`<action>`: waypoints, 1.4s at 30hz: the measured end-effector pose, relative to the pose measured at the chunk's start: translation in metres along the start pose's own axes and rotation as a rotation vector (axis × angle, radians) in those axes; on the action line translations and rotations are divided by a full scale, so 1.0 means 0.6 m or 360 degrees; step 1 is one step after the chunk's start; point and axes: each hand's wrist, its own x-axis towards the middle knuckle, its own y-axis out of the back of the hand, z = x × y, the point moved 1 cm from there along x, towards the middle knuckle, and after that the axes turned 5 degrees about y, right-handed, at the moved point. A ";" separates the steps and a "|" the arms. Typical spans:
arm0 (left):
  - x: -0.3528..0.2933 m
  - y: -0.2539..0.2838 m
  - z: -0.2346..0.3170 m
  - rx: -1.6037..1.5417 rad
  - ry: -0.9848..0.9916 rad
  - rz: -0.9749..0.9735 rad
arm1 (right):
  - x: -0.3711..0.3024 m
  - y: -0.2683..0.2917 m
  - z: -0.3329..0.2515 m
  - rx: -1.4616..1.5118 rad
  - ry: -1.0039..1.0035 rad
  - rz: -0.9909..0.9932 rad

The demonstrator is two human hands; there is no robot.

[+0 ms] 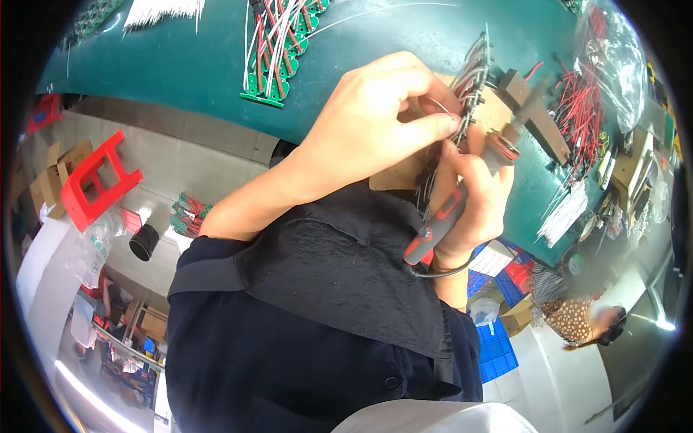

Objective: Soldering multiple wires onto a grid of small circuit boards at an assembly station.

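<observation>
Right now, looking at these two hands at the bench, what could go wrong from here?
1. The soldering iron in the right hand points toward the red wires; if hot, it might scorch them should it swing that way.
2. The left hand appears to pinch a thin wire at the circuit board; a slip might bend it.
3. The cord curves below the right hand and could snag.
</observation>
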 end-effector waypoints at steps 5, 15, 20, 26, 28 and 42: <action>0.001 0.011 -0.001 0.0161 -0.0046 -0.0005 | 0.006 -0.006 -0.007 0.0038 0.0060 -0.0069; 0.003 0.013 -0.020 0.0346 -0.0114 0.0308 | 0.007 -0.027 -0.010 0.0139 -0.0027 -0.0065; 0.017 0.020 -0.013 0.0125 0.0091 0.0121 | 0.023 -0.021 -0.003 0.0399 -0.0286 0.0072; 0.036 -0.001 -0.014 0.0279 -0.0282 0.0248 | 0.023 -0.007 0.012 0.0402 -0.0355 0.0157; 0.033 -0.010 -0.007 0.0313 -0.0561 0.0384 | 0.017 -0.009 0.017 0.0431 -0.0432 0.0216; 0.029 -0.014 -0.004 0.0167 -0.0309 0.0148 | 0.013 -0.010 -0.001 0.0394 -0.0485 0.0249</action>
